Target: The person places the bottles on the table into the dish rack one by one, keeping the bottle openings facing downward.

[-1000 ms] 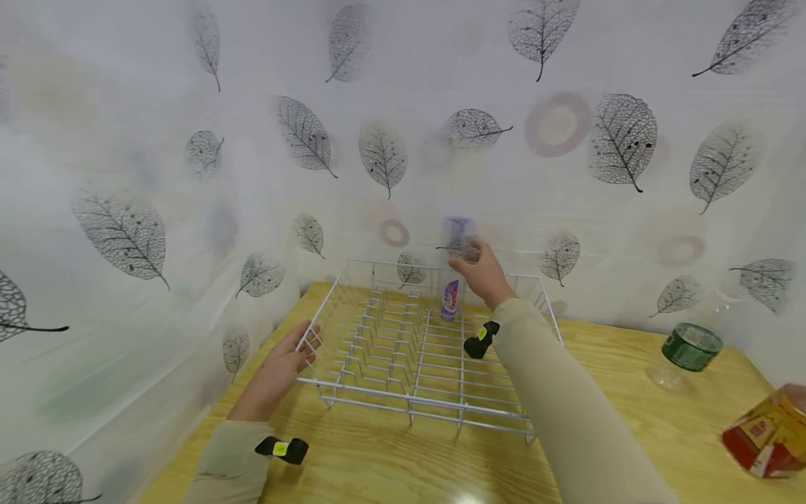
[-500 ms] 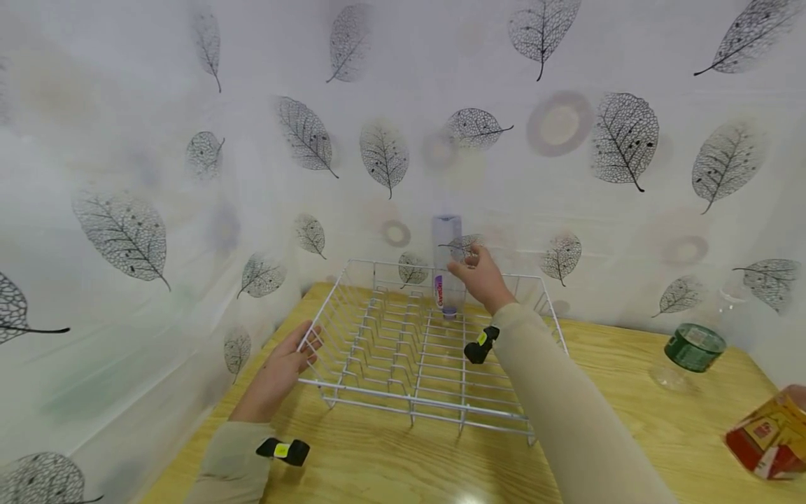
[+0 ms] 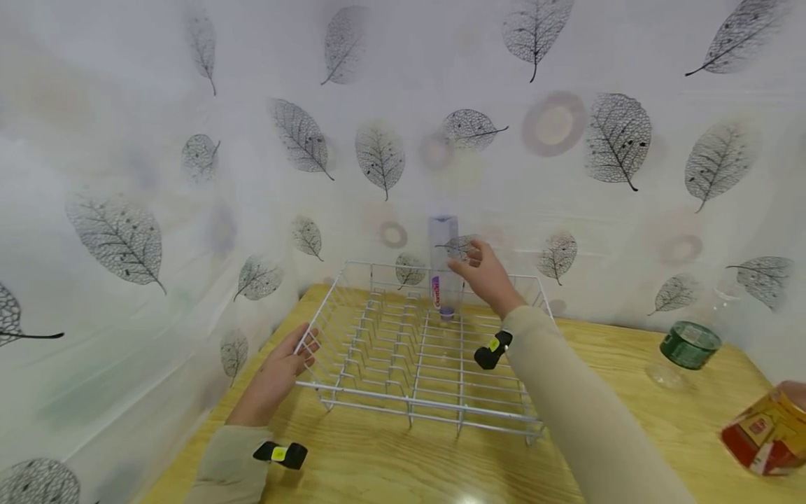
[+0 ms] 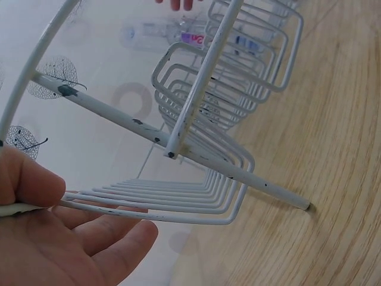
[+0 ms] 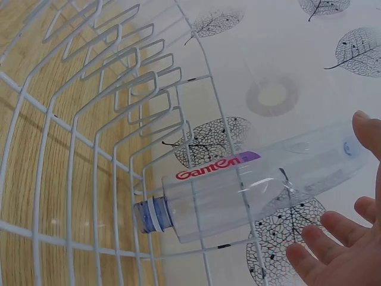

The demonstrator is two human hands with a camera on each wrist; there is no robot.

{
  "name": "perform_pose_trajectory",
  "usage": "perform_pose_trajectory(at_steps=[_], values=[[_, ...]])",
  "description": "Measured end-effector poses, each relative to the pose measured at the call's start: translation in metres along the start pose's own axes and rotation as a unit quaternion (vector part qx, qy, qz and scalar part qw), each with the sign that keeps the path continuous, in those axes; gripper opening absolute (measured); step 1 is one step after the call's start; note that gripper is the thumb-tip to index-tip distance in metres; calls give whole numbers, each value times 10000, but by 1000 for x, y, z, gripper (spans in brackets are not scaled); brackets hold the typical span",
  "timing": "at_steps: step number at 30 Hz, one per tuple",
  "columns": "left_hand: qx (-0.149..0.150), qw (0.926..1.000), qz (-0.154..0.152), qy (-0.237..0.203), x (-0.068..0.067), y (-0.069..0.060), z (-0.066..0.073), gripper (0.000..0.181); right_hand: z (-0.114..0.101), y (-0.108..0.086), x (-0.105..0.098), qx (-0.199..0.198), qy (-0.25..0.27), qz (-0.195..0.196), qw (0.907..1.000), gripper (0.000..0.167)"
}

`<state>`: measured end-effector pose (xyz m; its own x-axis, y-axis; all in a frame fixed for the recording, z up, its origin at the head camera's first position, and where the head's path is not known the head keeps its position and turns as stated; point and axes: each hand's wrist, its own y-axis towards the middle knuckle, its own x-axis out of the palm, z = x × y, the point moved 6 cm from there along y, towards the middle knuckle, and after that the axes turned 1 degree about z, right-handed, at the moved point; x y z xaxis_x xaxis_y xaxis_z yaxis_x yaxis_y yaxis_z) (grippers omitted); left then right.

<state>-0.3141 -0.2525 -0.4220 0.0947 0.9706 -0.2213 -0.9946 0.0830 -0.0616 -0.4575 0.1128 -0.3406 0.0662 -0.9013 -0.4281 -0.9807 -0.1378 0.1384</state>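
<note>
A white wire dish rack stands on the wooden table. Its left side rim lies between the thumb and fingers of my left hand, which grips the wire, as the left wrist view shows. Inside the rack at the back, a clear plastic bottle stands upside down, its blue cap among the floor wires. The bottle leans by the rack's back rail. My right hand hovers just right of it, fingers spread and loosely bent, holding nothing. In the right wrist view a gap shows between fingers and bottle.
A clear bottle with a green label stands on the table at the right. Nearer, at the right edge, is a red and yellow container. Leaf-patterned sheeting rises behind and left of the table.
My right hand has let go of the bottle, which has shifted slightly left and come to rest. The hand stays just to its right. My left hand keeps its grip on the rack.
</note>
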Motion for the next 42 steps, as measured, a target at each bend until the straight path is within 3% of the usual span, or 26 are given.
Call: perform_pose_trajectory(at_steps=[12, 24, 33, 42], values=[[-52, 10000, 17, -10, 0, 3, -4, 74, -5, -25, -44, -247, -55, 4, 9997, 96], [14, 9998, -87, -186, 1, 0, 0, 75, -15, -71, -112, -601, -377, 145, 9974, 94], [52, 9997, -108, -203, 0, -1, 1, 69, -15, -118, -148, -714, -587, 370, 9950, 93], [13, 9998, -110, -157, 2, -2, 3, 73, 0, -173, -173, -909, -1086, 737, 9872, 89]])
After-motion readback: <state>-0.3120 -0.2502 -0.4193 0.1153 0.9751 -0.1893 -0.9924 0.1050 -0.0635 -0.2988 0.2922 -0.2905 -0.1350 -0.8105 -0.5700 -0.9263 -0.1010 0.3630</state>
